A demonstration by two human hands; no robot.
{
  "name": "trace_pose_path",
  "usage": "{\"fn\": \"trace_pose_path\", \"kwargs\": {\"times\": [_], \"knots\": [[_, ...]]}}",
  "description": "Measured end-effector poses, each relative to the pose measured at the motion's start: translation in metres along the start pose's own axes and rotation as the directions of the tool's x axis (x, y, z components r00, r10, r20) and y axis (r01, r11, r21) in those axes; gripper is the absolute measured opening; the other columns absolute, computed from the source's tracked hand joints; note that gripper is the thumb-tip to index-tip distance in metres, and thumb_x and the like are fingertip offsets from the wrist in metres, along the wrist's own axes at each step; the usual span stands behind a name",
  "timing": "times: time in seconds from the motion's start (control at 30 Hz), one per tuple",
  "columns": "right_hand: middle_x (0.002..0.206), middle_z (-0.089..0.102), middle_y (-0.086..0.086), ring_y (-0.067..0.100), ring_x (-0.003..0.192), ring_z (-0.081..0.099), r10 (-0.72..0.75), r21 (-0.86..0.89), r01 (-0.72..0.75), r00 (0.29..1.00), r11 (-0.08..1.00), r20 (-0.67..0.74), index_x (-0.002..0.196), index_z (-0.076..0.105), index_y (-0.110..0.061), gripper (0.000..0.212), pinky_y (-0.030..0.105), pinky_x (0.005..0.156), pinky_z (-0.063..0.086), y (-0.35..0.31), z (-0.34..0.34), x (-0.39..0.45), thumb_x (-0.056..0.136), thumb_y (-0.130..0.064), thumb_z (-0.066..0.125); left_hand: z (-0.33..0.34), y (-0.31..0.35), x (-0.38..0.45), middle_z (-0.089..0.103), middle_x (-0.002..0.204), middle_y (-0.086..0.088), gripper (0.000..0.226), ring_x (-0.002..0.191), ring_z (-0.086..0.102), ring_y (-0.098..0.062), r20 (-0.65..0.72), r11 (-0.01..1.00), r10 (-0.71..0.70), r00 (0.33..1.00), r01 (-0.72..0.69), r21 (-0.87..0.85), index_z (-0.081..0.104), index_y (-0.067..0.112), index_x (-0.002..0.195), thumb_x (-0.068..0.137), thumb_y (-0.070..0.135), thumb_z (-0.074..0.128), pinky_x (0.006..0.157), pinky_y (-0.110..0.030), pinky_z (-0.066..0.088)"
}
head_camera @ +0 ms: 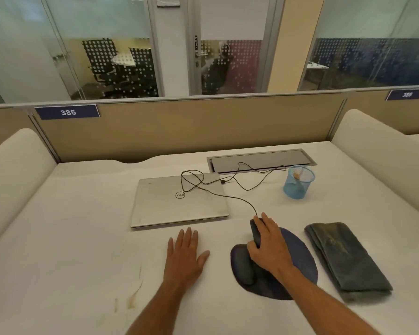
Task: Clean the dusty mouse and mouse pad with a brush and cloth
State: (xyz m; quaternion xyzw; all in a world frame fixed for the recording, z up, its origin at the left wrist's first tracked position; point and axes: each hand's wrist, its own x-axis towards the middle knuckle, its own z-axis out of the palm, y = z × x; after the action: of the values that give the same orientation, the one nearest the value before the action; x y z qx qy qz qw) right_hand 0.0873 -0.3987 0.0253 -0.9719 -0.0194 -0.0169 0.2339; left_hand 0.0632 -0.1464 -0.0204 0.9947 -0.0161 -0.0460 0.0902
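Note:
A dark wired mouse sits at the far edge of a dark blue mouse pad with a padded wrist rest. My right hand grips the mouse, fingers curled over its top and thumb on its left side. To the left, my left hand lies flat on the white desk, fingers straight, holding nothing. A folded dark grey-green cloth lies right of the pad. A blue mesh cup at the back right holds something small; a brush cannot be made out.
A shut silver laptop lies behind my left hand, with the mouse cable looped over it. A cable hatch is set in the desk at the back. Partition walls close in the back and both sides.

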Motion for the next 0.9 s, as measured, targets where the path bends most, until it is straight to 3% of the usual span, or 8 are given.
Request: {"fn": "trace_pose_path", "kwargs": {"times": [0.23,0.43,0.73,0.9], "knots": [[0.16,0.02,0.003,0.022,0.146,0.018,0.084,0.032,-0.085,0.996,0.996,0.037,0.15,0.029,-0.021,0.073,0.035,0.118,0.019,0.051,-0.011,-0.01,0.084,-0.035,0.055,0.013,0.004,-0.003,-0.011,0.166,0.001,0.071,0.152,-0.013,-0.018,-0.056,1.0,0.002,0.998,-0.001,0.028,-0.005,0.021,0.158,0.101,0.06,0.012,0.121,-0.041,-0.013],[0.159,0.022,0.0,0.018,0.145,0.02,0.016,0.025,-0.018,0.998,1.0,0.056,0.15,0.03,-0.021,0.073,0.029,0.116,0.017,0.074,-0.007,-0.017,0.083,-0.033,0.057,0.015,0.004,-0.002,-0.009,0.166,0.002,0.072,0.152,-0.012,-0.017,-0.074,1.0,0.002,0.997,0.0,0.019,-0.003,0.021,0.158,0.101,0.06,0.013,0.119,-0.039,-0.015],[0.158,0.024,0.004,0.022,0.145,0.021,-0.044,-0.119,0.046,0.999,0.992,0.021,0.15,0.027,-0.019,0.07,0.037,0.12,0.015,0.08,-0.003,-0.014,0.086,-0.037,0.048,0.018,0.003,-0.001,-0.005,0.166,0.003,0.072,0.152,-0.011,-0.015,-0.084,1.0,0.005,0.996,-0.004,0.008,0.001,0.021,0.158,0.1,0.061,0.016,0.119,-0.038,-0.015],[0.161,0.017,0.002,0.023,0.147,0.014,-0.03,-0.165,0.035,0.999,0.986,0.033,0.153,0.019,-0.023,0.073,0.042,0.12,0.01,0.081,-0.002,-0.013,0.09,-0.055,0.038,0.015,0.003,-0.002,-0.007,0.166,0.003,0.073,0.152,-0.013,-0.014,-0.067,1.0,-0.006,0.998,0.007,0.006,-0.002,0.021,0.158,0.1,0.062,0.013,0.119,-0.037,-0.016]]}}
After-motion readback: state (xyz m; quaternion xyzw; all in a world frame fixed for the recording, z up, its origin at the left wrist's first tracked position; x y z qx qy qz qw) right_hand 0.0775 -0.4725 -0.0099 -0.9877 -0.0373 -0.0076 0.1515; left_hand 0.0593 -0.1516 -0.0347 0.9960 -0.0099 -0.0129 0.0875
